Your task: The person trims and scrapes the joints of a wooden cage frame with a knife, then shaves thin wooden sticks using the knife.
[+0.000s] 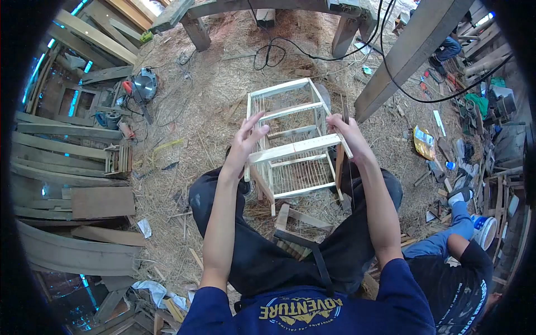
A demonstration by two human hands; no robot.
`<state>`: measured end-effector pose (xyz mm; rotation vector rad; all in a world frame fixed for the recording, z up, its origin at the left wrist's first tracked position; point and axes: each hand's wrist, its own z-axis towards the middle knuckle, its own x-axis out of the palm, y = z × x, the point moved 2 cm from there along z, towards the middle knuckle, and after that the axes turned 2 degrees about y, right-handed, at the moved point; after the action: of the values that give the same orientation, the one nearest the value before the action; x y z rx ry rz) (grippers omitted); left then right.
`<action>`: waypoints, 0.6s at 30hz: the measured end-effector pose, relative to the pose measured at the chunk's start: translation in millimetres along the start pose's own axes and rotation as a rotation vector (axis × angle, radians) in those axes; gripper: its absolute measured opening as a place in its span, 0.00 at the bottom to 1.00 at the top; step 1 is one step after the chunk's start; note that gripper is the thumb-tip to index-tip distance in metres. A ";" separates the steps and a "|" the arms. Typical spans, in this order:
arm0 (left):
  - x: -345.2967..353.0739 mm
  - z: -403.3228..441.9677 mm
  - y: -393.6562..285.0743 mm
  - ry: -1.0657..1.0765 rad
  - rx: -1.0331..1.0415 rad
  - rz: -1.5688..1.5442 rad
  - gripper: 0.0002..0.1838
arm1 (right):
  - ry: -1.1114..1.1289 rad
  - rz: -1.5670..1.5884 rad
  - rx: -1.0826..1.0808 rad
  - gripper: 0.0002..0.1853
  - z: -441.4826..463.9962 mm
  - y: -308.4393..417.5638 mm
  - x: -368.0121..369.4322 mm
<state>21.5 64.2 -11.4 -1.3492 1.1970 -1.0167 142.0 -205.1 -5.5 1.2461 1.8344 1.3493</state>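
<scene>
A light wooden cage frame (296,146) with rows of thin sticks between its bars stands between my knees. My left hand (243,144) is at its left side, fingers stretched out and thumb apart; whether the palm touches the bar I cannot tell. At the right upper bar, my right hand (347,134) is closed with the thumb toward the frame, gripping its edge. A narrow dark strip (345,106) shows beside the right fingers; whether they hold it too is unclear. Brown wooden legs or boards show under the near crossbar.
Straw and shavings cover the ground. A circular saw (145,85) lies at the left, near stacked planks (61,137). A wooden post (413,56) and black cable rise at the right. Another person (455,273) sits close at my lower right, near a white bucket (484,230).
</scene>
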 end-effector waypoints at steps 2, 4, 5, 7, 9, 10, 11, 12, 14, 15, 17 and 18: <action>7.0 -2.3 -2.0 -0.062 -0.035 0.250 0.37 | 0.060 -0.086 -0.021 0.13 4.7 -4.0 -9.3; 15.8 -2.0 -3.2 -0.140 -0.038 0.661 0.36 | 0.046 -0.089 -0.063 0.12 -2.8 2.5 -0.3; 21.2 -4.1 -7.3 -0.162 0.078 0.910 0.34 | 0.040 -0.091 -0.083 0.12 -9.0 5.7 8.3; 26.8 1.2 -4.2 -0.123 0.221 0.910 0.34 | 0.057 -0.229 -0.217 0.13 -13.0 1.0 20.4; 36.7 8.8 9.9 -0.110 0.267 0.760 0.32 | 0.140 -0.388 -0.264 0.14 -12.6 -9.5 25.6; 42.7 13.0 19.0 -0.051 0.220 0.649 0.32 | 0.151 -0.425 -0.280 0.14 -15.3 -10.3 27.9; 47.4 17.2 27.4 0.006 0.175 0.539 0.32 | 0.162 -0.462 -0.297 0.14 -17.7 -9.7 30.4; 53.2 18.8 27.7 0.063 0.129 0.428 0.32 | 0.173 -0.499 -0.314 0.14 -19.4 -8.3 32.4; 60.7 20.1 25.2 0.013 0.148 0.449 0.27 | 0.169 -0.353 -0.232 0.14 -24.1 -3.2 32.0; 61.9 21.7 18.1 0.015 0.105 0.444 0.26 | 0.156 -0.283 -0.216 0.14 -27.6 1.9 33.4; 63.7 28.5 22.7 -0.050 0.210 0.374 0.21 | 0.136 -0.226 -0.196 0.14 -34.3 12.8 35.2; 64.1 26.4 17.7 -0.051 0.176 0.384 0.20 | 0.148 -0.243 -0.194 0.14 -33.8 11.7 33.4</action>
<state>54.8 5.2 -34.4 -0.9554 1.2385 -0.7862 103.9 -188.8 20.5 0.8149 1.8343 1.4722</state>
